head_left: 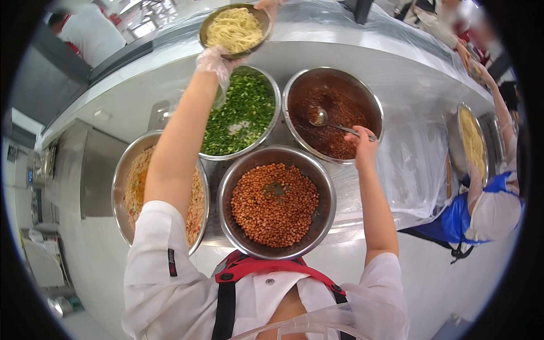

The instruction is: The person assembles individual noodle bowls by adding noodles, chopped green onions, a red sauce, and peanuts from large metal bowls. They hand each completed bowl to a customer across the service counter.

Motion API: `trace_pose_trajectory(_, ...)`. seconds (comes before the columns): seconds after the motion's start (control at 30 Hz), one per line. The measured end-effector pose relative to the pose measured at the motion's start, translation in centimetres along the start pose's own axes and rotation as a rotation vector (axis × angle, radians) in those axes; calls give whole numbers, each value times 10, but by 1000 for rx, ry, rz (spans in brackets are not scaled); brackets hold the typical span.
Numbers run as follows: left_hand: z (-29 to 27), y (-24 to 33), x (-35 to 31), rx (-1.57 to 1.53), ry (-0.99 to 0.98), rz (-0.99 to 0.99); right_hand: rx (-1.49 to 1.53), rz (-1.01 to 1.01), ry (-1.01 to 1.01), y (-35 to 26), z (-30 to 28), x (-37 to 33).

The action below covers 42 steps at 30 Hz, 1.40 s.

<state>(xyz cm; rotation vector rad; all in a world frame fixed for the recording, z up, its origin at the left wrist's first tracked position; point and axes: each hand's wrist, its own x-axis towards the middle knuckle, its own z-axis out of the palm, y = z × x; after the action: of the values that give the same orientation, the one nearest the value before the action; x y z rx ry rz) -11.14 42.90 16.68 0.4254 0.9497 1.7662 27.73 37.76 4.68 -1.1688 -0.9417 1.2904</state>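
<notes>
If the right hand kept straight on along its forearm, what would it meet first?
Probably the far wall of the steel bowl of dark red sauce. The right hand, holding the spoon, might clear the rim instead; depth is unclear.

The sauce bowl [331,80], spoon [338,127] inside, stands right of the greens bowl [277,116]. 2 bowls [277,154] stand before them.

Noodles [235,29] pale yellow; spoon [321,117] silver; sauce [340,107] dark red-brown; chopped leaves [247,107] green.
</notes>
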Motion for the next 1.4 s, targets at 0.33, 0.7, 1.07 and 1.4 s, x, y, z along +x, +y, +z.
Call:
trace_pose_trajectory(0.33,-91,-35,-168,28,38,-112,-147,-465,-397,-103,69,-108)
trace_pose_trajectory(0.7,-168,-38,-261,-224,131,-83,-643,-1519,-861,-65,125,-170)
trace_pose_trajectory(1.07,-223,17,-318,-139,419,130,-662,-260,-612,79,279,-77)
trace_pose_trajectory(1.4,-270,15,-336,-162,448,164,-569,-118,-544,117,311,-95)
